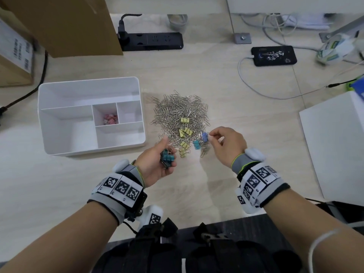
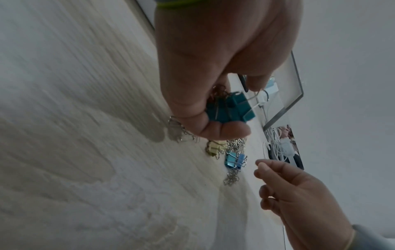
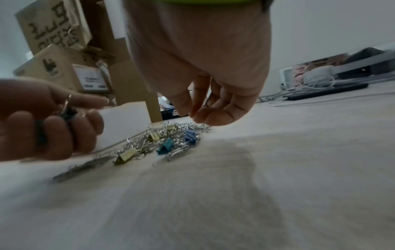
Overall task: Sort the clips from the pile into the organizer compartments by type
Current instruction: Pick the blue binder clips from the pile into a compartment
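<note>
A pile of silver paper clips [image 1: 181, 113] lies on the table, with several yellow binder clips [image 1: 185, 133] mixed in. My left hand [image 1: 166, 152] is palm-up near the pile's front edge and grips a bunch of teal binder clips [image 1: 167, 158] [image 2: 230, 108]. My right hand [image 1: 215, 137] [image 3: 198, 115] hovers with loosely curled fingers just above a blue binder clip [image 1: 204, 136] [image 3: 189, 135] and holds nothing. A teal binder clip [image 1: 196, 145] [image 3: 165, 146] lies beside the blue one. The white organizer [image 1: 90, 89] stands to the left; pink binder clips [image 1: 110, 119] lie in its small middle compartment.
A black power strip [image 1: 155, 41] and cardboard boxes [image 1: 65, 22] stand at the back left. A phone [image 1: 273, 55] on a charging cable lies at the back right. A white box [image 1: 334, 146] stands on the right. Bare table lies between my hands and the front edge.
</note>
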Available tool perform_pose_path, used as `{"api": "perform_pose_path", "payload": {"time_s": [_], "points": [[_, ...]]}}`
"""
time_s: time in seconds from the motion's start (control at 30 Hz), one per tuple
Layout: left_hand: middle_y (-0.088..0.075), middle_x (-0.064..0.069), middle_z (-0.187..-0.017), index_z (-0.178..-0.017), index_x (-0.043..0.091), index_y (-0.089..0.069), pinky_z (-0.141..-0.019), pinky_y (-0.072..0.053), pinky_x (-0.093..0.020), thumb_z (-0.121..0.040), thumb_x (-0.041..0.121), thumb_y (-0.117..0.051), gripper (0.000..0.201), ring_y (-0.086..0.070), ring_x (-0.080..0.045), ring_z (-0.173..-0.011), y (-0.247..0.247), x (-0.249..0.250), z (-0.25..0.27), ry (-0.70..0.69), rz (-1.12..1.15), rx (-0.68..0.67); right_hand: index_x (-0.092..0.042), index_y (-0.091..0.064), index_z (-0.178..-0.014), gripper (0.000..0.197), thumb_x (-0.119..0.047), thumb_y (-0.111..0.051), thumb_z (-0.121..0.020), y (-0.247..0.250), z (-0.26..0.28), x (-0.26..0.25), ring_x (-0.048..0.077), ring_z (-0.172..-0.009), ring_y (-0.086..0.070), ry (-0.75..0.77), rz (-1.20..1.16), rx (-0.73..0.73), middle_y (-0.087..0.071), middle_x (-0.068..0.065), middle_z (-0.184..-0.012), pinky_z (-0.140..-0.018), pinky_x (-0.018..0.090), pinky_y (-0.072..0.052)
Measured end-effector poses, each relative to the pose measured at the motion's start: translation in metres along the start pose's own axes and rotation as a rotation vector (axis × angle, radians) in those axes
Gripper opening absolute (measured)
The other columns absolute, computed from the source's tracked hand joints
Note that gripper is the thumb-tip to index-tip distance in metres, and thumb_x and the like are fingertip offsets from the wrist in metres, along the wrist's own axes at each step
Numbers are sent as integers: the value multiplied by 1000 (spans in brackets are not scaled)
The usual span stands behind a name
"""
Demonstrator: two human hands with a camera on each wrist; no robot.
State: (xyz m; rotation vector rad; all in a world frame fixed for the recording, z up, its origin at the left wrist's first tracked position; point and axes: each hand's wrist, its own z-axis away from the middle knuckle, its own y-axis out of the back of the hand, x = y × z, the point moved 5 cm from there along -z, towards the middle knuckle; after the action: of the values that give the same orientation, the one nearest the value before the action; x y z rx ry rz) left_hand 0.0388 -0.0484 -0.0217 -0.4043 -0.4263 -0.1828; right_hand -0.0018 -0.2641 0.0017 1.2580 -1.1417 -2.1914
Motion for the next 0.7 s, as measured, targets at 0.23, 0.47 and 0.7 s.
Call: {"api": "perform_pose_path", "payload": {"time_s": [0.23, 0.47, 0.7], "points": [[-63, -5, -85, -100, 11, -62, -52, -52, -23, -97, 31, -56, 22, -60, -16, -66, -7, 3, -1, -63, 25, -25, -30, -58, -109, 22, -39, -58, -89, -25, 1, -16, 20, -84, -61, 79, 233, -167, -67, -8, -95, -70, 29, -47], [-63, -7, -86, -101, 9, -62, -52, -55, -24, -99, 21, -55, 15, -60, -16, -65, 0, 5, -8, -84, 25, 30, -30, -63, -90, 3, -30, -63, -87, -23, 2, -14, 15, -73, -61, -54, 21, -150, -66, -11, -74, -61, 23, -45], [-64, -13, -85, -106, 6, -63, -59, -60, -31, -97, 18, -57, 15, -63, -21, -68, 4, 9, -6, -84, 75, 21, -25, -68, -93, 15, -12, -67, -86, -16, 13, -31, 14, -60, -60, 2, -398, -220, -70, 0, -70, -60, 24, -50]]}}
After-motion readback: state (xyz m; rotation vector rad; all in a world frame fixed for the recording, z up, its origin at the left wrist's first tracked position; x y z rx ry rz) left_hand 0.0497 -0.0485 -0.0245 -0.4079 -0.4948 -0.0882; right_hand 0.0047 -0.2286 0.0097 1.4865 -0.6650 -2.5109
